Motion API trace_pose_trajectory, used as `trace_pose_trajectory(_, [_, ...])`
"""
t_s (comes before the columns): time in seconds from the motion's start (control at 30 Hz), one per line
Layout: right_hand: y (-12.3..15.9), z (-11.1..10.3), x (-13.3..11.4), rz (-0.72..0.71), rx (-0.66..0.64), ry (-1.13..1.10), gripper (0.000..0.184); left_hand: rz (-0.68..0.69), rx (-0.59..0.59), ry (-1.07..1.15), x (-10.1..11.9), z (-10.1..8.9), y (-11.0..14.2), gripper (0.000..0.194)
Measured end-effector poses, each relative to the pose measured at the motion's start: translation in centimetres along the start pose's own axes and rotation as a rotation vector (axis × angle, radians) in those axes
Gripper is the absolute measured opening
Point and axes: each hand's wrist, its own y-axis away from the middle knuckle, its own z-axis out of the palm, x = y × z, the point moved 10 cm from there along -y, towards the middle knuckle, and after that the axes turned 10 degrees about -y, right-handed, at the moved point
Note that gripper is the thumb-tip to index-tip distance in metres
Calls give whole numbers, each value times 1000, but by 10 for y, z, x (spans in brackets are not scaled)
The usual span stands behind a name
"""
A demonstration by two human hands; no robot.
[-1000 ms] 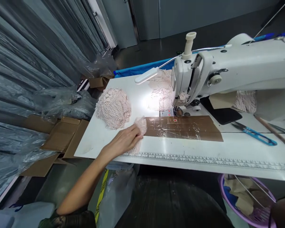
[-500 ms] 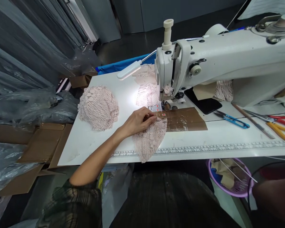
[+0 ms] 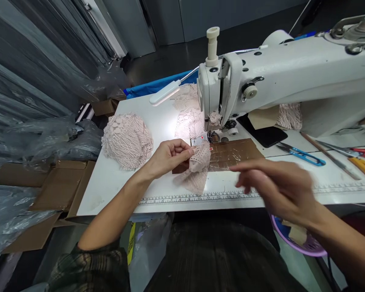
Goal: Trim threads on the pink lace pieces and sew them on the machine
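Your left hand (image 3: 170,158) pinches soft, light, pale-pink lace (image 3: 199,160) by its edge; your blurred right hand (image 3: 276,186), partly open, looks empty.

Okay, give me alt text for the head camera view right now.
The left hand pinches pale pink lace beside a white sewing machine's needle area; the blurred right hand hovers nearby, empty. More lace sits heaped at left, blue snips at right.
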Motion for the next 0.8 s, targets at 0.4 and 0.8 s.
trace_pose_trajectory(0.4, [-26,56,7,87,-392,-326,17,550,-13,-315,93,11,68,25])
trace_pose_trajectory(0.8, [-54,-12,113,457,-150,-436,27,402,47,-377,25,20,24,28])
